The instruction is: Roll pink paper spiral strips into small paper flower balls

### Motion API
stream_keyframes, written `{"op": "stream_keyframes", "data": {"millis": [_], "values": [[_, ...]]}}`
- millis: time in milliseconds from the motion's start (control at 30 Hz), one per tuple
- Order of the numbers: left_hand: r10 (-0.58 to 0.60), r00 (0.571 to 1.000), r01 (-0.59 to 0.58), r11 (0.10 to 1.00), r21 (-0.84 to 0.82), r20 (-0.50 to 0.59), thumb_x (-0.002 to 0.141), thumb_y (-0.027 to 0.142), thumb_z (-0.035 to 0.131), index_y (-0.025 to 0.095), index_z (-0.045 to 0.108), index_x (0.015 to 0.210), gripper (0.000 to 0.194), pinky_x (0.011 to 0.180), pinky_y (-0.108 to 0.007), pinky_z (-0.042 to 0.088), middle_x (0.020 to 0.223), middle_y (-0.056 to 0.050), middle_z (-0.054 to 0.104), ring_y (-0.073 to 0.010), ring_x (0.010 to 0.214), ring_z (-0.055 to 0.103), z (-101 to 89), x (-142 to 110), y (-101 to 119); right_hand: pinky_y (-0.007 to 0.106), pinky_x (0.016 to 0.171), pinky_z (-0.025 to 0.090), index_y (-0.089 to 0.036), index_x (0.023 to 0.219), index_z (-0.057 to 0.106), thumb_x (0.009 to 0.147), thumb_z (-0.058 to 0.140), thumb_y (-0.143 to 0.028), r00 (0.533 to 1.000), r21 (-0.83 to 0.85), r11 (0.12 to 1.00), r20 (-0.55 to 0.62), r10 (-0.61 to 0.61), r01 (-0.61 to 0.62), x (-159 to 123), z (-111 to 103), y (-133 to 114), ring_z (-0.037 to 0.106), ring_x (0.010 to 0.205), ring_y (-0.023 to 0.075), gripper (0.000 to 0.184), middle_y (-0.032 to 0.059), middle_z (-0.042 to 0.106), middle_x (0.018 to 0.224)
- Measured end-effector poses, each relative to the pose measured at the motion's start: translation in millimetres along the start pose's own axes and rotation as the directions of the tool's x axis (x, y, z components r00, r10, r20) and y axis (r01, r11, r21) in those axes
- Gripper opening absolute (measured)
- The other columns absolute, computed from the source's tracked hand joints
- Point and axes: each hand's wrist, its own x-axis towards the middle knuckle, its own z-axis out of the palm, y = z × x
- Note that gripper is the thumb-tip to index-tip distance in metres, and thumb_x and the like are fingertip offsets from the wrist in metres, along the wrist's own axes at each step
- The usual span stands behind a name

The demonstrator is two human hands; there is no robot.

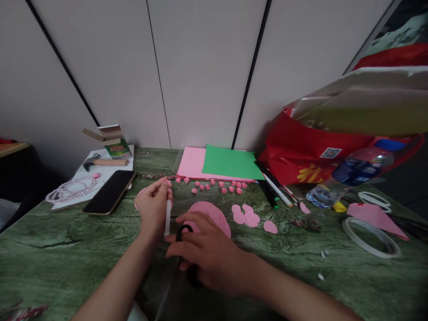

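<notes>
My left hand (154, 200) is closed, its fingertips pinching a small pink paper bud (168, 182). A narrow strip of white tape (168, 216) runs from those fingers down towards my right hand (214, 249). Black-handled scissors (184, 228) hang in my right hand, with the finger loops around its fingers and the blades pointing back at me. The right fingertips are at the lower end of the strip; whether they grip it I cannot tell. Partly under the right hand lies a round pink paper piece (209, 210). Behind my left hand, another pink piece (142, 192) shows at the edges.
Several pink buds (221, 184) sit in rows before green paper (230, 161). Pink petals (250, 218) lie right of centre. A phone (110, 191), hammer (110, 162) and beads (72, 189) are left. A bottle (354, 171), tape roll (371, 238) and red bag (301, 151) stand right.
</notes>
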Motion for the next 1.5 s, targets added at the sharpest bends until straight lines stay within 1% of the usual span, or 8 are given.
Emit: {"op": "stream_keyframes", "data": {"millis": [100, 167, 333, 433, 933, 1100, 1300, 1500], "values": [[-0.006, 1.0, 0.006, 1.0, -0.001, -0.011, 0.06, 0.024, 0.063, 0.011, 0.069, 0.081, 0.026, 0.036, -0.017, 0.031, 0.046, 0.006, 0.053, -0.0057, 0.038, 0.041, -0.5, 0.6, 1.6, 0.044, 0.101, 0.025, -0.023, 0.111, 0.05, 0.083, 0.045, -0.009, 0.993, -0.115, 0.991, -0.088, -0.074, 0.064, -1.5, -1.7, -2.0, 0.03, 0.122, 0.022, 0.032, 0.0014, 0.055, 0.121], [-0.005, 1.0, 0.005, 1.0, -0.005, -0.022, 0.059, 0.024, 0.063, 0.01, 0.069, 0.082, 0.027, 0.036, -0.017, 0.03, 0.045, 0.006, 0.052, -0.0056, 0.038, 0.041, -0.5, -0.1, 4.1, 0.044, 0.101, 0.026, -0.023, 0.112, 0.05, 0.082, 0.048, -0.011, 0.992, -0.153, 0.988, -0.114, -0.046, 0.028, -1.7, -6.4, -2.4, 0.032, 0.119, 0.0231, 0.032, 0.003, 0.056, 0.117], [-0.064, 0.997, 0.06, 0.995, -0.081, -0.045, 0.058, 0.021, 0.063, 0.01, 0.067, 0.079, 0.024, 0.032, -0.017, 0.025, 0.04, 0.008, 0.046, -0.0051, 0.032, 0.037, 0.4, -4.1, 12.6, 0.043, 0.088, 0.038, -0.018, 0.113, 0.051, 0.069, 0.061, -0.009, 0.958, -0.275, 0.919, -0.022, 0.288, -0.282, 0.2, -17.8, 6.6, 0.038, 0.107, 0.0287, 0.046, 0.0108, 0.056, 0.098], [-0.095, 0.995, 0.091, 0.989, -0.113, -0.035, 0.057, 0.019, 0.062, 0.011, 0.065, 0.071, 0.017, 0.031, -0.016, 0.026, 0.038, 0.008, 0.045, -0.0048, 0.03, 0.037, 0.2, -5.0, 13.7, 0.041, 0.083, 0.039, -0.019, 0.108, 0.055, 0.07, 0.062, -0.009, 0.931, -0.322, 0.881, -0.012, 0.364, -0.348, 1.5, -17.9, 14.4, 0.039, 0.102, 0.0286, 0.04, 0.0101, 0.057, 0.093], [-0.132, 0.991, 0.133, 0.988, -0.081, 0.01, 0.057, 0.024, 0.064, 0.013, 0.066, 0.071, 0.018, 0.031, -0.018, 0.028, 0.039, 0.008, 0.048, -0.0055, 0.03, 0.039, -2.7, -1.7, 6.5, 0.034, 0.069, 0.037, -0.022, 0.106, 0.058, 0.071, 0.064, -0.014, 0.956, -0.332, 0.899, -0.031, 0.292, -0.286, -0.8, -17.2, 26.8, 0.041, 0.089, 0.0244, 0.037, 0.0063, 0.058, 0.085], [-0.132, 0.991, 0.133, 0.988, -0.082, 0.014, 0.056, 0.024, 0.065, 0.012, 0.067, 0.074, 0.022, 0.033, -0.017, 0.029, 0.042, 0.008, 0.05, -0.0039, 0.032, 0.039, -2.3, -1.5, 2.4, 0.03, 0.063, 0.036, -0.025, 0.108, 0.057, 0.07, 0.066, -0.016, 0.95, -0.329, 0.899, 0.015, 0.311, -0.289, 0.0, -14.5, 23.6, 0.041, 0.093, 0.0255, 0.04, 0.0059, 0.058, 0.09], [-0.14, 0.99, 0.139, 0.989, -0.044, -0.006, 0.056, 0.023, 0.064, 0.012, 0.068, 0.071, 0.018, 0.034, -0.017, 0.03, 0.041, 0.007, 0.05, -0.0039, 0.032, 0.039, -1.5, -2.0, 3.7, 0.029, 0.057, 0.033, -0.025, 0.107, 0.057, 0.081, 0.054, -0.019, 0.956, -0.366, 0.892, 0.028, 0.293, -0.263, 0.1, -15.6, 19.1, 0.042, 0.091, 0.0254, 0.027, 0.0062, 0.059, 0.088], [-0.123, 0.992, 0.123, 0.992, 0.004, -0.013, 0.058, 0.022, 0.063, 0.011, 0.069, 0.076, 0.022, 0.035, -0.017, 0.029, 0.043, 0.006, 0.051, -0.0046, 0.033, 0.038, -1.6, -3.6, 2.8, 0.027, 0.051, 0.026, -0.025, 0.105, 0.057, 0.081, 0.054, -0.019, 0.934, -0.383, 0.879, 0.095, 0.344, -0.285, -0.7, -18.1, 18.8, 0.046, 0.088, 0.0246, 0.025, 0.0053, 0.061, 0.085]]}}
